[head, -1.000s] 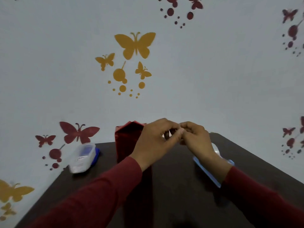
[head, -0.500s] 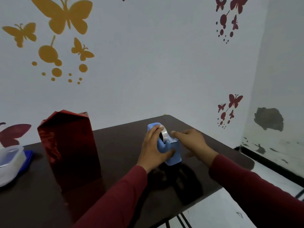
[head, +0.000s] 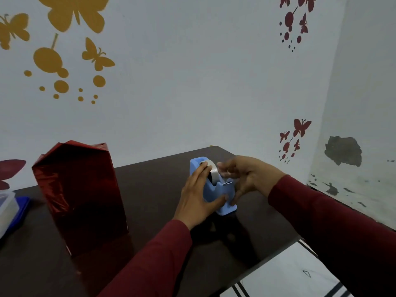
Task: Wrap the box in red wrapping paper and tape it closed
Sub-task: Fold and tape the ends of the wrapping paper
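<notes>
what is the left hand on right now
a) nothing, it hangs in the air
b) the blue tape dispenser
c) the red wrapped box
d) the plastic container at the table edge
b: the left hand rests on the side of the blue tape dispenser, fingers reaching up to the tape roll, while the red wrapped box stands apart, untouched.

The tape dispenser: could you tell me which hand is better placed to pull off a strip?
Probably the right hand: its fingertips are at the tape roll, above the cutter. The left hand grips the tape dispenser, steadying it.

Left hand (head: 198, 195) curled, right hand (head: 246, 176) spread
</notes>
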`<state>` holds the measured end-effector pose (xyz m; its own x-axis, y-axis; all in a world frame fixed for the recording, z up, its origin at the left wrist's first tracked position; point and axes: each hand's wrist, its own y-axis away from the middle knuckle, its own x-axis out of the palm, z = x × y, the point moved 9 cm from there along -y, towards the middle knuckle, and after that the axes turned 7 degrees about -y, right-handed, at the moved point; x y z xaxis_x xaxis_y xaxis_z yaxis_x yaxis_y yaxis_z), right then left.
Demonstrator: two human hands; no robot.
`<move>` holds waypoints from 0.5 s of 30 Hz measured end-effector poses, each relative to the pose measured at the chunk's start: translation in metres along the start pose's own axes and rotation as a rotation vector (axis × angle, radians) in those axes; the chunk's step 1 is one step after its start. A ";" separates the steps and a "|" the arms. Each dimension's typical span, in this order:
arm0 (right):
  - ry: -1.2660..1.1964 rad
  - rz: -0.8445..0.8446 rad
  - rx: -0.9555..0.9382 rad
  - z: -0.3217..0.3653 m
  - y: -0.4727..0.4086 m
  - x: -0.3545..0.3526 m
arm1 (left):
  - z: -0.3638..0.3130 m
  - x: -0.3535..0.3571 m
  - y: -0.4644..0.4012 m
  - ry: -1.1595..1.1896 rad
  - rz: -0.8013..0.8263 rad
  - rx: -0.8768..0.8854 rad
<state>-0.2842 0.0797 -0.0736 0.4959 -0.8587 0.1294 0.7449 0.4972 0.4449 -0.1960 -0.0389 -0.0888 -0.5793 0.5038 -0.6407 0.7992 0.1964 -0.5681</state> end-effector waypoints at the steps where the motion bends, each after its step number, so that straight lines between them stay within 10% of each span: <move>1: -0.055 0.004 -0.026 0.000 0.002 0.001 | 0.000 0.000 0.000 0.003 0.001 -0.003; 15: -0.279 -0.037 -0.306 -0.049 0.021 -0.024 | -0.003 0.003 0.000 -0.056 0.016 0.024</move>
<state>-0.2584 0.1171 -0.1103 0.3578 -0.8562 0.3727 0.8790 0.4435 0.1749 -0.1970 -0.0351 -0.0892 -0.5750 0.4585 -0.6776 0.8048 0.1678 -0.5694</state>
